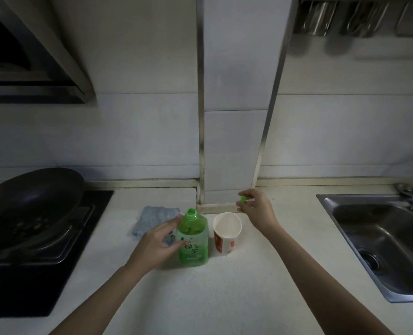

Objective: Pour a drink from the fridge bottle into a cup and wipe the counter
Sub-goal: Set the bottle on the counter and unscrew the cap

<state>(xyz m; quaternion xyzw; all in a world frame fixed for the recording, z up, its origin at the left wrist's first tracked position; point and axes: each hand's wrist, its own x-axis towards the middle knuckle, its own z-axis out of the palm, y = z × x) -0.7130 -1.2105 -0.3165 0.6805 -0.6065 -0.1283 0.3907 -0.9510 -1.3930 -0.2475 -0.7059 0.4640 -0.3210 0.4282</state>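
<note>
A green tea bottle [192, 240] stands upright and uncapped on the white counter [212, 293]. My left hand [158, 240] wraps its left side. Just right of it stands a paper cup [226, 234], white inside with red print, upright and empty as far as I can see. Above and behind the cup, my right hand [255, 209] pinches the small green cap [243, 198] between its fingertips. A grey-blue cloth [152, 220] lies crumpled on the counter behind my left hand, partly hidden by it.
A black wok [31, 204] sits on the dark hob [43, 274] at the left. A steel sink [382, 243] is set into the counter at the right. A tiled pillar [229, 151] juts out behind the cup. Utensils hang at the top right.
</note>
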